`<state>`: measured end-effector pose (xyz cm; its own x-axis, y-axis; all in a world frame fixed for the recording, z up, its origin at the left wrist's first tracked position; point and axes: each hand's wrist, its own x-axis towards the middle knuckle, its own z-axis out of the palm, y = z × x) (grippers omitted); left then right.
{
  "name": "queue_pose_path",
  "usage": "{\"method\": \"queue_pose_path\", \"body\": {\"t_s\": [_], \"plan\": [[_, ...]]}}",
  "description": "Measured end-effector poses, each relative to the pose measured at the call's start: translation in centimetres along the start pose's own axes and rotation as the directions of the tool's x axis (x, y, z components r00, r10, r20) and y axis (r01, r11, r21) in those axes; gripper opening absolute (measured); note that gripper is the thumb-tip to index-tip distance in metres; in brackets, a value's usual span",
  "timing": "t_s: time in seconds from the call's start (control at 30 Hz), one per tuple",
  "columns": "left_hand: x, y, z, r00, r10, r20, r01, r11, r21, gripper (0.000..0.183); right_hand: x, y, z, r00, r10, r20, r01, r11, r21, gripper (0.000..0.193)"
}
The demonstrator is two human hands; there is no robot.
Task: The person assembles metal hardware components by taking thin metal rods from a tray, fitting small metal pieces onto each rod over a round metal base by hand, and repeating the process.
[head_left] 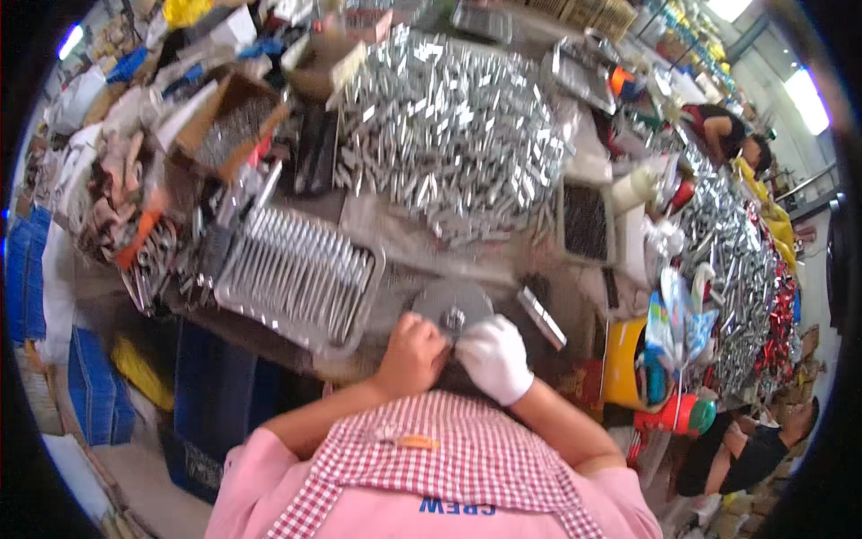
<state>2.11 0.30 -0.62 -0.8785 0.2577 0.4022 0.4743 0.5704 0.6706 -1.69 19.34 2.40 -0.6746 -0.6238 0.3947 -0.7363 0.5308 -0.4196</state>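
Observation:
My bare left hand (414,356) and my white-gloved right hand (496,359) meet at the table's near edge, close in front of my chest. Both have curled fingers pinched together at the tips; whatever lies between them is too small and hidden to name. Just beyond the fingertips is a round grey disc (433,301) with a small shiny metal part (453,317) at its centre. A flat silvery metal bar (541,317) lies to the right of the disc. To the left, a metal tray (381,269) holds rows of slim, shiny metal pieces.
A large heap of loose silvery metal pieces (449,135) covers the far table. A cardboard box (196,135) of small parts stands far left. On the right are a bin (585,223) of dark small parts and a yellow container (625,362). Other people (750,449) sit at right.

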Motion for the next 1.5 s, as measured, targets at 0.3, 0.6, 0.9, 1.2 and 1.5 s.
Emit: {"method": "queue_pose_path", "body": {"t_s": [0.3, 0.6, 0.9, 1.2, 1.5], "plan": [[0.8, -0.3, -0.2, 0.999, -0.029, -0.031, 0.028, 0.999, -0.038, 0.018, -0.4, 1.3, -1.0, 0.960, 0.182, -0.214, -0.165, 0.982, 0.096, 0.028], [0.2, 0.1, -0.1, 1.000, -0.018, -0.007, 0.017, 1.000, -0.006, 0.017, -0.3, 0.0, 1.1, 0.990, 0.032, -0.139, -0.028, 0.999, 0.032, 0.025], [0.8, 0.6, -0.6, 1.000, -0.003, -0.015, 0.003, 1.000, 0.024, 0.019, 0.3, 0.3, 0.7, 0.995, 0.068, -0.070, -0.065, 0.997, 0.038, 0.007], [0.6, 0.6, -0.5, 0.999, -0.012, 0.041, 0.010, 0.999, 0.045, 0.019, 1.3, -0.8, -0.2, 0.993, 0.055, 0.101, -0.041, 0.990, -0.132, 0.010], [0.7, 0.5, -0.8, 0.999, -0.034, 0.032, 0.033, 0.999, 0.034, 0.015, 1.0, -1.2, -4.3, 0.975, 0.218, 0.044, -0.218, 0.976, -0.007, 0.036]]}}
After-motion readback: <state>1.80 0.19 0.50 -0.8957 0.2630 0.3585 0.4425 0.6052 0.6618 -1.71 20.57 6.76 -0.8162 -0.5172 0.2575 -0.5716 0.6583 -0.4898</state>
